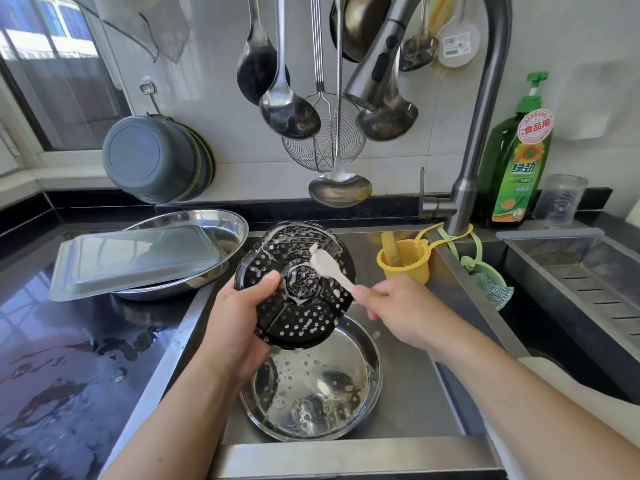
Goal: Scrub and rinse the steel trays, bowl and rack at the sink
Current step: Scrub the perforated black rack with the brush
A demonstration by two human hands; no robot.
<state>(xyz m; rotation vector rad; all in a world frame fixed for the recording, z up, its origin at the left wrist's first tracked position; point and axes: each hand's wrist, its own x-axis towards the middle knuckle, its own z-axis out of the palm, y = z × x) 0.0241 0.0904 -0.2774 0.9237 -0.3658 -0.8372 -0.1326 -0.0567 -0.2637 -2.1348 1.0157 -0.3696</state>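
Observation:
My left hand (242,317) grips the lower left rim of a round perforated steel rack (298,289), held tilted over the sink and streaked with white suds. My right hand (391,306) pinches the handle of a small white brush (329,268) whose head lies against the rack's upper middle. Below the rack, a round steel bowl (346,420) sits in the sink basin with foam and water in it. On the counter to the left, a rectangular steel tray (138,261) lies upside down across a round steel tray (228,223).
The grey faucet (374,81) spout hangs above the rack, with no water running. Ladles and a wire skimmer (323,147) hang on the wall. A yellow cup (405,261) and a green scrubber (491,285) hang at the sink's right edge; a dish soap bottle (516,161) stands behind.

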